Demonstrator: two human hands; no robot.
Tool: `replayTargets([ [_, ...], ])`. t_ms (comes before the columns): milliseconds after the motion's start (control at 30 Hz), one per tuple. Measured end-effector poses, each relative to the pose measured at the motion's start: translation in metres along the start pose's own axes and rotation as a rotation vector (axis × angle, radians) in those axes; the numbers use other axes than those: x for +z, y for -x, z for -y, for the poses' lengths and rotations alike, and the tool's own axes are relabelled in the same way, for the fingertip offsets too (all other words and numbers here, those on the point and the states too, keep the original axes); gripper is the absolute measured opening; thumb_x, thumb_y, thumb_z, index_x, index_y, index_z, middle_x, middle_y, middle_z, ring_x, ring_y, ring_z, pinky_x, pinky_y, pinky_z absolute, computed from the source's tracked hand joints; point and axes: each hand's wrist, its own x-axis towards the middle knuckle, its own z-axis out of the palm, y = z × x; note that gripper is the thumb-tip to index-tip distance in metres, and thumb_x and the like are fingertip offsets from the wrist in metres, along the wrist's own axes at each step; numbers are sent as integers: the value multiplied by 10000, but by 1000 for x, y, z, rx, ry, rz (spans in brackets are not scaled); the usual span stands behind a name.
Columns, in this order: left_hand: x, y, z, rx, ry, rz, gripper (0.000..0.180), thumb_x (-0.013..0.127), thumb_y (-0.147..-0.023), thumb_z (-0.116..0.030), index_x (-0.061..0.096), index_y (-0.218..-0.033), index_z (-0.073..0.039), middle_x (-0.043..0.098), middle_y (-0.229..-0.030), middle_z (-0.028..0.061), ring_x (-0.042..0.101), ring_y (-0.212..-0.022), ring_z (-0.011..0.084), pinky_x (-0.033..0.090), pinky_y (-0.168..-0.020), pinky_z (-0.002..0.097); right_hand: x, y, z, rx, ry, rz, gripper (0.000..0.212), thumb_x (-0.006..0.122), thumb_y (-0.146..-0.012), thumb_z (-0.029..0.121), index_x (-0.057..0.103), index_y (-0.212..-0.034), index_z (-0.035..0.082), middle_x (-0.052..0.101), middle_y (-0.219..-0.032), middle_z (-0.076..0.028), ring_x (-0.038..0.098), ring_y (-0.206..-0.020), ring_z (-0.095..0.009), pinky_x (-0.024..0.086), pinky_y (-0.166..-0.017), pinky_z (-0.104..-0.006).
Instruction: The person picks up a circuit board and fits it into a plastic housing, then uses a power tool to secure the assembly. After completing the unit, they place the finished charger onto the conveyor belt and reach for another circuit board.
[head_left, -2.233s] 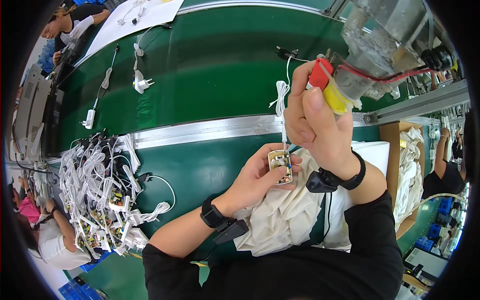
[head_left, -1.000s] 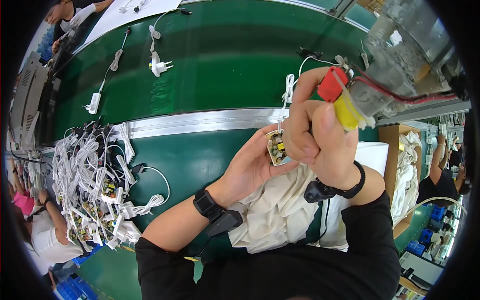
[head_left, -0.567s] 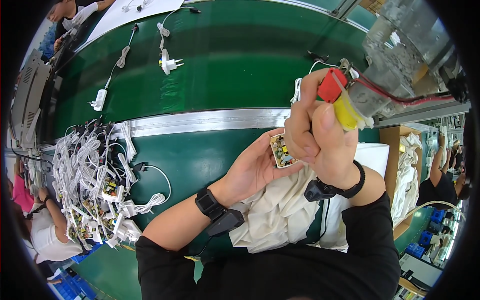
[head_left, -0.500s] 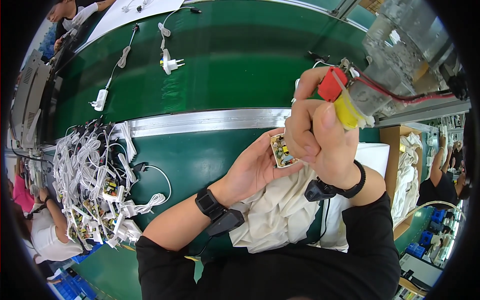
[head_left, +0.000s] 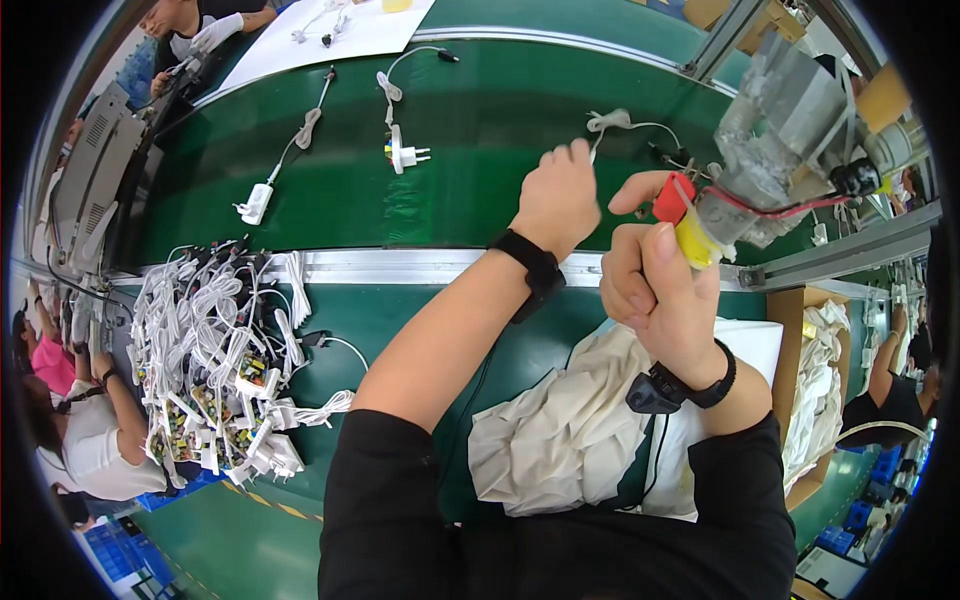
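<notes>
My left hand (head_left: 560, 200) is over the green belt (head_left: 480, 130) with its back up and fingers curled. A white cable (head_left: 612, 121) with a dark connector runs from behind its fingertips, but what those fingers hold is hidden. My right hand (head_left: 660, 290) is closed around a hand-held tool (head_left: 715, 215) that has a red block, a yellow collar, a grey body and red wires. Part of the tool covers the fingers. Farther left on the belt lie a white plug adapter (head_left: 258, 204) with its cable and another plug (head_left: 400, 150) with exposed circuitry.
A heap of white cables and open adapters (head_left: 215, 360) sits at the left. Crumpled cream cloth (head_left: 560, 430) lies before me, with a cardboard box (head_left: 790, 330) to its right. A metal rail (head_left: 400, 265) edges the belt. A gloved co-worker (head_left: 215, 35) sits across it.
My left hand has left the spot below the tool, where it held a small circuit board in a white housing, and reached forward onto the belt. The right hand keeps its grip.
</notes>
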Motion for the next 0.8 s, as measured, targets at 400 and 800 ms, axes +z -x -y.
replayTargets([
  [400,-97,15,122,-379,-744,-456,369,580,-775,-237,549,-1059,-4,578,-1012,203,520,-996,370,409,-865,453,-2,-5,-1,22,-50,-27,367,477,-923,366,401,-1061,34,331,-533,36,273,-423,-32,232,-389,-196],
  [800,-113,25,26,-597,52,73,291,539,-843,-214,502,-1024,11,612,-819,163,609,-714,288,499,-617,363,-3,-4,1,18,-64,-50,353,476,-927,355,401,-1057,36,332,-532,41,281,-423,-26,229,-386,-194],
])
